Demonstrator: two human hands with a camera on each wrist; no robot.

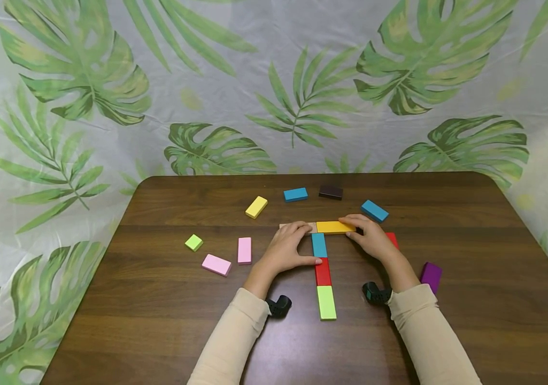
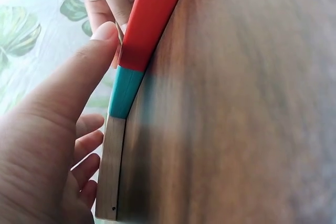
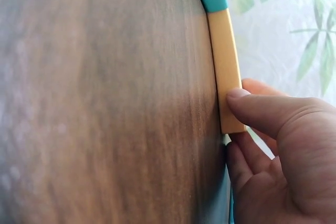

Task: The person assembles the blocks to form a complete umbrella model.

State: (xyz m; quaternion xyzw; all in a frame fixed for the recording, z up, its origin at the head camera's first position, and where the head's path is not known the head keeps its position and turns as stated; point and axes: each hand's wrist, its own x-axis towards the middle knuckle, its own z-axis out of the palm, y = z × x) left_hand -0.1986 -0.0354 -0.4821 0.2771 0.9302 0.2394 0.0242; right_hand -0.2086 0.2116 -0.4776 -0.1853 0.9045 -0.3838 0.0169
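Several flat blocks lie in a T on the table. A plain wooden block [image 1: 284,226] and an orange-yellow block [image 1: 332,228] meet end to end as its crossbar. Below them run a blue block [image 1: 319,245], a red block [image 1: 323,274] and a lime green block [image 1: 326,303]. My right hand [image 1: 373,239] pinches the right end of the orange-yellow block between thumb and fingers. The fingers of my left hand [image 1: 283,249] rest over the wooden block, partly hiding it, while its extended thumb touches the red block near the blue one.
Loose blocks surround the T: lime green [image 1: 194,243], two pink [image 1: 244,251], yellow [image 1: 256,207], blue [image 1: 295,194], black [image 1: 331,192], another blue [image 1: 375,210] and purple [image 1: 431,276]. Another red block [image 1: 393,239] is partly behind my right hand. A leaf-patterned cloth [image 1: 302,107] hangs behind the table.
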